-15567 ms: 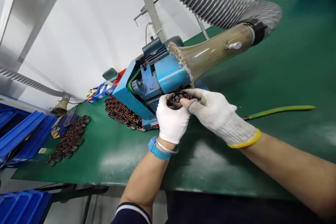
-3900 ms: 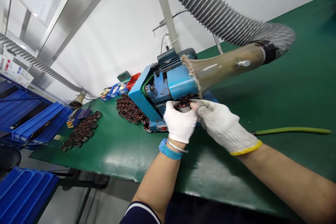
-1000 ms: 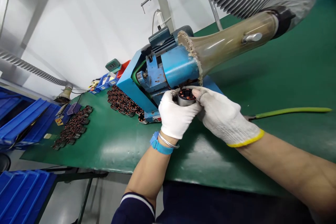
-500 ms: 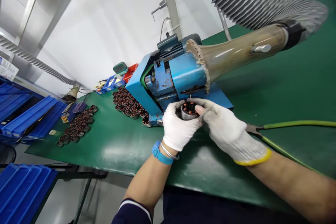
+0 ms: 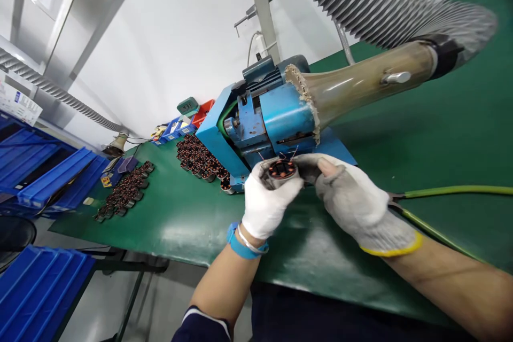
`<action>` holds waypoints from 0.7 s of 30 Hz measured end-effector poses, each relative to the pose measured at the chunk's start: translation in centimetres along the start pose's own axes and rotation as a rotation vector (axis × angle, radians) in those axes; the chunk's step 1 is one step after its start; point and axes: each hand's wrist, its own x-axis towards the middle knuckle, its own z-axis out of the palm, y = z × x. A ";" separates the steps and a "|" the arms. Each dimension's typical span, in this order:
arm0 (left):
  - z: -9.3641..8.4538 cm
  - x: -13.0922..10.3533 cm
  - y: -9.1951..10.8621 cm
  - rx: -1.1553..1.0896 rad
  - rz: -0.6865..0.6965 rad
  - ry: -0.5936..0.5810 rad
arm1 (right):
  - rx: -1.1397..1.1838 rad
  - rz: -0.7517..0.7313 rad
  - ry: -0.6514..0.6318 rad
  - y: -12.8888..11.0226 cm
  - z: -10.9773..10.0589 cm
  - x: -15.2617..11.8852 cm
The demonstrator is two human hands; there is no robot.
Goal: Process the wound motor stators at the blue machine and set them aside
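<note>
My left hand (image 5: 264, 200), in a white glove, is wrapped round a motor stator (image 5: 282, 171) with copper windings. Thin wire ends stick up from the stator's far rim. Right of it, my right hand (image 5: 348, 189), in a white glove with grey fingers, has its fingertips at the stator's right side and a wire; the thumb tip is bare. Whether those fingers pinch the wire is hard to make out. Just beyond both hands stands a blue machine (image 5: 286, 117) with a motor.
Pliers with green handles (image 5: 441, 191) lie on the green table (image 5: 180, 224) at the right. Stators (image 5: 198, 157) crowd left of the machine, with another group (image 5: 126, 189) farther left. A duct (image 5: 360, 83) runs rightward from the machine. Blue trays (image 5: 48, 288) stand lower left.
My left hand and the stator have shifted slightly left. My right thumb has come off the stator's top, and the right hand has moved a little to the right. Wire ends now stand out more.
</note>
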 end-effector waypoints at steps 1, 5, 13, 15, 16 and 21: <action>-0.7 -0.4 0.0 -0.133 -0.083 -0.045 | -0.024 -0.004 -0.014 -0.1 -0.2 -0.2; -2.7 -1.4 -0.4 -0.564 -0.421 -0.183 | -0.208 0.037 -0.108 0.3 -0.7 -0.3; -3.2 -1.4 -1.7 -0.708 -0.592 -0.253 | -0.312 -0.090 -0.192 1.4 -0.5 -0.5; -3.4 -1.4 -2.1 -0.674 -0.601 -0.310 | -0.300 -0.058 -0.154 1.2 -0.7 -0.3; -3.6 -1.4 -2.4 -0.653 -0.600 -0.357 | -0.275 -0.012 -0.110 1.0 -0.8 -0.1; -5.6 -2.6 -3.4 -0.431 -0.463 -0.455 | -0.152 0.158 0.117 0.3 -1.8 0.5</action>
